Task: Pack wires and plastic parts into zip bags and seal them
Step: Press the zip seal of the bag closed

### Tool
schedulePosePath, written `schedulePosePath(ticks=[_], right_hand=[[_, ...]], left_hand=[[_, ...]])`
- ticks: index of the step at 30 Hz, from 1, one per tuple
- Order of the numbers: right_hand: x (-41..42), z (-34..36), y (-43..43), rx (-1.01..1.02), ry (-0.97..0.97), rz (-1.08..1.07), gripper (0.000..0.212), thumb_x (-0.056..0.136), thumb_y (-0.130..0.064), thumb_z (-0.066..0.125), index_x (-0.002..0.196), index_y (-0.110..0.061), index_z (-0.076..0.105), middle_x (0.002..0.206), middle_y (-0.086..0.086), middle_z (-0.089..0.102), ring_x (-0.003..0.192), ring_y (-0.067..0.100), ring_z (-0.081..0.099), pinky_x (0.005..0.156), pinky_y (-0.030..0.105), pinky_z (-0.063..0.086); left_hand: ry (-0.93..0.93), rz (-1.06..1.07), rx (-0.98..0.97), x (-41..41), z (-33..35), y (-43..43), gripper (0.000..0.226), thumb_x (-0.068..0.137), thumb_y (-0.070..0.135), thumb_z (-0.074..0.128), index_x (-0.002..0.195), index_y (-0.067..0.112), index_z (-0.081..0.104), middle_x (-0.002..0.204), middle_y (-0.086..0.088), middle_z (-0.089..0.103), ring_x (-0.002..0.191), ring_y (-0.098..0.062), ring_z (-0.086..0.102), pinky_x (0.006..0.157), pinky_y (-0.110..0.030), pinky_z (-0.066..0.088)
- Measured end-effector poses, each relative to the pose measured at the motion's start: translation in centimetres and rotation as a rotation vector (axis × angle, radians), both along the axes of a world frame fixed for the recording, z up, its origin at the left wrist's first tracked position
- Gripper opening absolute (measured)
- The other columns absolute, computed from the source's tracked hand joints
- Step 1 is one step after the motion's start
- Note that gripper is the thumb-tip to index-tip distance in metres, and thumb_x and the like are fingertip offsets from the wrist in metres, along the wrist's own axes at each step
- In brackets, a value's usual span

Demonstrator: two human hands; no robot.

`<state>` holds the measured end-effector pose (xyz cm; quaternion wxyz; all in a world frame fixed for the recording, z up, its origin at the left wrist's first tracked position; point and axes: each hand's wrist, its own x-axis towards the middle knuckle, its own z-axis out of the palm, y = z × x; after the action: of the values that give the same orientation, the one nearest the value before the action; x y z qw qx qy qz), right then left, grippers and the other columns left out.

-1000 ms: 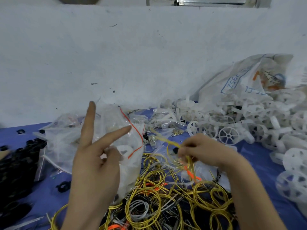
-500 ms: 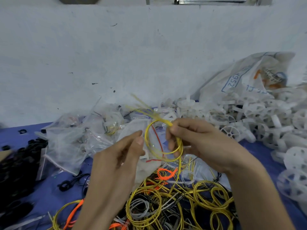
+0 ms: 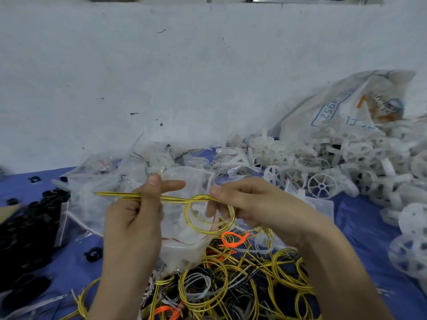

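Observation:
A yellow coiled wire (image 3: 209, 229) hangs between my hands, its straight ends stretching left past my left thumb. My right hand (image 3: 256, 206) pinches the wire where the loop crosses. My left hand (image 3: 136, 218) grips the straight ends and also holds a clear zip bag (image 3: 182, 241) with a red seal line, which hangs behind the loop. A heap of yellow, grey, black and orange wire coils (image 3: 231, 287) lies on the blue table (image 3: 360, 229) below my hands.
White plastic wheels (image 3: 323, 172) pile up at the right in front of a large printed sack (image 3: 351, 105). Filled clear bags (image 3: 108, 181) lie behind my hands. Black rings (image 3: 25, 232) heap at the left. A white wall rises close behind.
The wire's ends swung from pointing up-left to lying level to the left. My left hand closed on them and on the zip bag. Both hands shifted slightly.

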<state>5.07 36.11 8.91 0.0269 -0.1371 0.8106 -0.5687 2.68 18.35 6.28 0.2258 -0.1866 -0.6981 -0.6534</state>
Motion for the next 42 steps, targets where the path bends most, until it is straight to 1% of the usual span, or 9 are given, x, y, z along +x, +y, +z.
schedulePosePath(ticks=[5,9,16,21,24,28,31,37,42], right_hand=[[0.1,-0.2,1.5,0.045,0.051,-0.049,0.027,0.087,-0.038,0.059,0.075,-0.019,0.073,0.064,-0.023,0.06,0.058,-0.011,0.051,0.059,0.01,0.036],[-0.1,-0.5,1.6,0.004,0.076,-0.009,0.016,0.085,-0.025,0.065,0.075,-0.02,0.075,0.076,-0.007,0.071,0.075,-0.001,0.062,0.071,0.011,0.044],[-0.2,-0.6,2.0,-0.001,0.005,0.06,0.015,0.088,-0.02,0.063,0.077,-0.018,0.073,0.049,-0.007,0.053,0.041,0.005,0.039,0.042,0.014,0.032],[-0.4,-0.9,2.6,0.009,-0.08,0.15,0.01,0.087,-0.02,0.064,0.08,-0.013,0.067,0.072,0.018,0.051,0.043,0.011,0.048,0.044,0.02,0.04],[-0.2,-1.0,3.3,0.019,-0.107,0.178,0.008,0.088,-0.011,0.063,0.08,-0.012,0.063,0.07,0.015,0.051,0.046,0.013,0.05,0.045,0.022,0.042],[-0.5,-1.2,5.2,-0.153,-0.054,-0.011,0.019,0.086,0.002,0.058,0.074,-0.012,0.059,0.064,0.017,0.055,0.046,0.017,0.052,0.042,0.023,0.043],[-1.6,-2.1,7.1,-0.52,-0.008,-0.196,0.008,0.078,-0.002,0.061,0.075,-0.008,0.057,0.064,0.016,0.062,0.046,0.018,0.055,0.043,0.022,0.046],[-5.8,-7.8,6.6,-0.654,-0.378,-0.46,0.023,0.099,-0.009,0.044,0.08,0.003,0.051,0.063,0.02,0.066,0.045,0.02,0.064,0.039,0.019,0.048],[-7.4,-11.5,4.0,-0.318,-0.612,-0.333,0.025,0.1,-0.023,0.044,0.087,-0.002,0.048,0.065,0.018,0.066,0.051,0.026,0.066,0.042,0.022,0.048]], left_hand=[[0.01,-0.042,-0.09,0.1,0.2,-0.2,0.038,0.087,0.061,0.041,0.083,0.044,0.074,0.055,-0.018,0.02,0.048,-0.013,0.023,0.041,-0.016,0.017],[-0.019,-0.074,-0.108,0.6,0.4,0.1,0.036,0.086,0.063,0.043,0.087,0.044,0.074,0.056,-0.013,0.02,0.046,-0.008,0.022,0.041,-0.019,0.014],[-0.024,-0.086,-0.143,0.4,0.4,0.0,0.039,0.081,0.058,0.037,0.084,0.043,0.074,0.054,-0.004,0.029,0.043,-0.005,0.026,0.04,-0.016,0.018],[0.021,-0.067,-0.23,0.2,0.3,-0.3,0.044,0.089,0.055,0.037,0.057,0.044,0.065,0.07,-0.015,0.063,0.058,-0.025,0.052,0.049,-0.01,0.03],[0.061,-0.047,-0.215,0.5,0.1,0.1,0.042,0.091,0.059,0.04,0.067,0.041,0.069,0.047,0.005,0.045,0.036,-0.006,0.034,0.038,-0.009,0.02],[0.085,-0.043,-0.294,0.4,0.2,-0.2,0.05,0.075,0.081,0.04,0.076,0.042,0.07,0.072,0.03,0.064,0.055,0.007,0.053,0.049,-0.005,0.034],[0.113,0.059,-0.361,-0.2,0.1,-1.2,0.039,0.072,0.073,0.052,0.1,0.048,0.064,0.076,0.017,0.062,0.069,0.003,0.056,0.06,-0.002,0.036],[0.12,-0.005,-0.551,-1.1,-0.3,-1.7,0.041,0.056,0.058,0.076,0.091,0.04,0.067,0.099,0.019,0.06,0.095,0.008,0.056,0.078,-0.006,0.041],[0.131,0.002,-0.56,-1.2,-0.3,-1.9,0.007,0.069,0.035,0.066,0.072,0.029,0.069,0.094,0.017,0.063,0.094,0.008,0.056,0.077,-0.007,0.04]])
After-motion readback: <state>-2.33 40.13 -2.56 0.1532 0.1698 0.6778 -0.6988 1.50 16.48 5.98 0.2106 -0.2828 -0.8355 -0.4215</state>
